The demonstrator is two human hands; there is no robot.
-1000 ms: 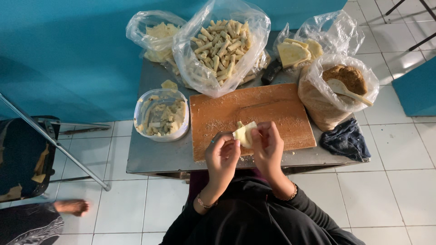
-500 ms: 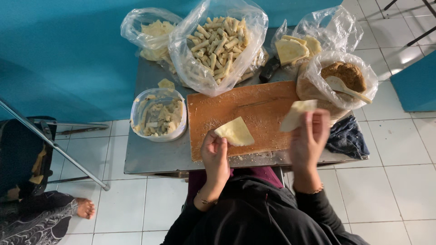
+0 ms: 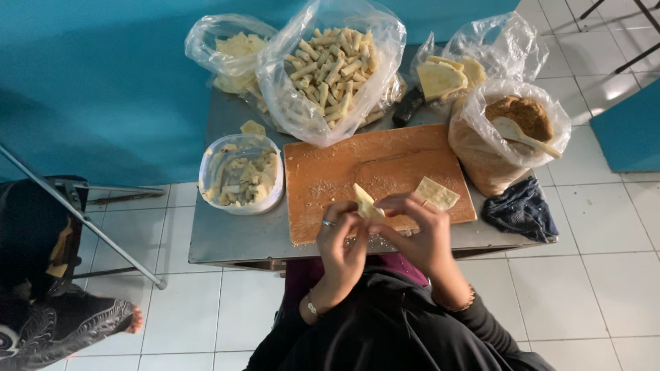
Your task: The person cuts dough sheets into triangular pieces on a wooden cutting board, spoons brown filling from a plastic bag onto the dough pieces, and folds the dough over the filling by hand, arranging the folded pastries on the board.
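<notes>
My left hand (image 3: 342, 242) and my right hand (image 3: 418, 233) meet over the near edge of a wooden cutting board (image 3: 330, 172). Together they pinch a pale, thin wrapper sheet (image 3: 364, 203), folded and tilted up between the fingertips. A second pale wrapper piece (image 3: 436, 193) lies flat on the board just beyond my right hand. A ring shows on my left hand. The board rests on a small grey metal table (image 3: 234, 237).
Behind the board stand a clear bag of rolled pale sticks (image 3: 333, 62), a bag of wrappers (image 3: 234, 55), another with stacked sheets (image 3: 450, 75), and a bag of brown filling with a spoon (image 3: 519, 127). A plastic bowl (image 3: 240, 175) sits left; a dark cloth (image 3: 520, 209) right. Another person's foot (image 3: 103, 319) is at lower left.
My right hand came back from the right side of the board and left one wrapper piece lying there. Both hands now hold the other wrapper together.
</notes>
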